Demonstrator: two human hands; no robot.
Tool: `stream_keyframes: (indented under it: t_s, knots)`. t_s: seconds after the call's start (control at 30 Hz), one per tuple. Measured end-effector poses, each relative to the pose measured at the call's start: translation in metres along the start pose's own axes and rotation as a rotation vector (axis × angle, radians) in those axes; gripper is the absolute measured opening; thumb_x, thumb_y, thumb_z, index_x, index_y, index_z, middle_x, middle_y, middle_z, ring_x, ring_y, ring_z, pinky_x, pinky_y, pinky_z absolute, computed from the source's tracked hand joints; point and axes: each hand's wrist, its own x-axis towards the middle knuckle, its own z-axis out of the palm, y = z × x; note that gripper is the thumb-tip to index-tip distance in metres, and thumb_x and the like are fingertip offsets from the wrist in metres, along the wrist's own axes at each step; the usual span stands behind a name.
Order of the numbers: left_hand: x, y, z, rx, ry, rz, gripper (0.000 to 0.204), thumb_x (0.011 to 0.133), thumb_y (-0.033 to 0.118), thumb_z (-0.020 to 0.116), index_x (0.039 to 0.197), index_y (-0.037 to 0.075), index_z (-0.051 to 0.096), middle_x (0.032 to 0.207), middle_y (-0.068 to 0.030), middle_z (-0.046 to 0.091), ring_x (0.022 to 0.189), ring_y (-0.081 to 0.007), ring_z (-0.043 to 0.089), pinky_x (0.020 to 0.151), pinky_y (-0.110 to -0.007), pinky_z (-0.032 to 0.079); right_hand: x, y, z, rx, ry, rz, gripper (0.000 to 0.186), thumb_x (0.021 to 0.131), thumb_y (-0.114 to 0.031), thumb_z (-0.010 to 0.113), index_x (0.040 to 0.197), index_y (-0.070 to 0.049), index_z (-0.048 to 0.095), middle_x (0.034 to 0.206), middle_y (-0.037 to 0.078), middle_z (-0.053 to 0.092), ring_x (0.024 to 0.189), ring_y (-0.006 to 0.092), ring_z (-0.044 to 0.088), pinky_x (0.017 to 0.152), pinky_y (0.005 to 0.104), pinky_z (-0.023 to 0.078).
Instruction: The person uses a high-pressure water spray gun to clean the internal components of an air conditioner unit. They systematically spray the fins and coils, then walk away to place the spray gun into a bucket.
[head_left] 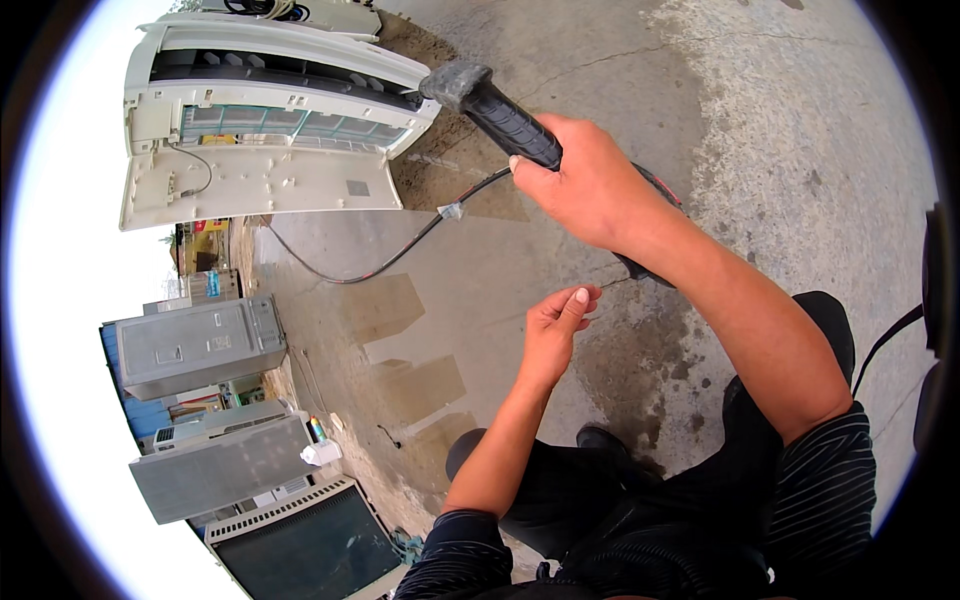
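My right hand (pixel 600 185) is wrapped round a black tool with a ribbed grip (pixel 515 125) and a worn grey end. A dark part of what may be the same tool shows below the wrist. Lower and to the left, my left hand (pixel 562 320) is closed, its thumb pressed to the fingers. Whatever it may hold is too small to make out. Beyond the grey end stands a white air conditioner indoor unit (pixel 265 120), its front panel (pixel 270 190) swung open and its mesh filters showing. A black hose with red marks (pixel 400 250) runs behind my right hand.
Pale tape (pixel 452 211) is wrapped on the hose. Along the left stand a grey fridge-like cabinet (pixel 190 345), another grey cabinet (pixel 225 465) and a dark-fronted unit (pixel 310 550). A white bottle (pixel 320 454) is beside them. The concrete floor (pixel 600 60) has wet patches.
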Motion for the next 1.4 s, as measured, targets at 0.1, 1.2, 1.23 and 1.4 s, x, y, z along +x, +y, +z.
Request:
stream_keyframes:
  t_s: [0.1, 1.2, 1.23, 1.4]
  knots:
    - [0.0003, 0.0010, 0.0006, 0.010, -0.008, 0.007, 0.038, 0.109, 0.035, 0.065, 0.126, 0.003, 0.075, 0.124, -0.0099, 0.077, 0.112, -0.0197, 0.071, 0.093, -0.037, 0.056, 0.0002, 0.0001, -0.0008, -0.009, -0.006, 0.009, 0.026, 0.093, -0.024, 0.065, 0.089, 0.001, 0.060, 0.069, 0.017, 0.065, 0.063, 0.0330, 0.064, 0.064, 0.0473, 0.052]
    - [-0.0003, 0.0012, 0.0026, 0.009, -0.004, -0.002, 0.040, 0.108, 0.037, 0.065, 0.126, 0.002, 0.074, 0.124, -0.0107, 0.077, 0.114, -0.0207, 0.071, 0.094, -0.038, 0.056, -0.0012, -0.0010, -0.0007, 0.012, 0.004, 0.002, 0.026, 0.092, -0.024, 0.065, 0.087, 0.001, 0.059, 0.068, 0.018, 0.065, 0.062, 0.0349, 0.063, 0.064, 0.0481, 0.051]
    - [-0.0005, 0.0017, 0.0026, 0.010, -0.005, -0.001, 0.040, 0.108, 0.037, 0.065, 0.126, 0.002, 0.074, 0.125, -0.0107, 0.077, 0.114, -0.0207, 0.071, 0.094, -0.038, 0.056, -0.0009, -0.0005, -0.0006, 0.014, 0.005, 0.000, 0.026, 0.092, -0.024, 0.065, 0.087, 0.001, 0.060, 0.068, 0.018, 0.065, 0.062, 0.0348, 0.063, 0.064, 0.0480, 0.051]
    - [-0.0011, 0.0033, 0.0023, 0.012, -0.007, 0.001, 0.040, 0.108, 0.037, 0.065, 0.127, 0.002, 0.074, 0.125, -0.0108, 0.077, 0.113, -0.0205, 0.071, 0.094, -0.038, 0.056, -0.0016, 0.0001, -0.0002, 0.014, 0.005, -0.014, 0.027, 0.092, -0.025, 0.065, 0.088, 0.001, 0.060, 0.068, 0.018, 0.064, 0.063, 0.0344, 0.064, 0.064, 0.0479, 0.051]
